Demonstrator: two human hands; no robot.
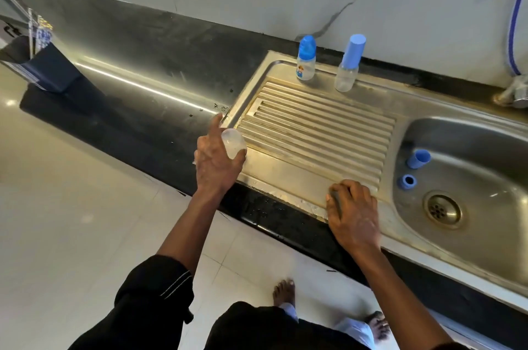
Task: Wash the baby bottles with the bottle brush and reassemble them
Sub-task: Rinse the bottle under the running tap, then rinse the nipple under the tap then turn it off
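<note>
Head view, at a kitchen sink: the person's left hand (217,161) grips a clear, uncapped bottle (233,142), thumb and fingers curled round its lower part and the forefinger stretched out past it. The bottle is held tilted over the near left corner of the drainboard (314,126), its long axis slanting up and away from the palm. The right hand (353,208) rests on the drainboard's front edge, fingers curled over a small dark object (336,198) that is too hidden to name; it may be the brush.

A loose blue cap (418,158) and blue ring (408,181) lie in the basin (485,206), just beyond the right hand on its outer side and well apart from the left hand. The right hand is plainly the nearer to them. Two capped bottles (306,59) stand upright at the back of the drainboard, far beyond both hands. Reassembly of the held bottle looks not yet done: its top parts appear to sit in the basin.
</note>
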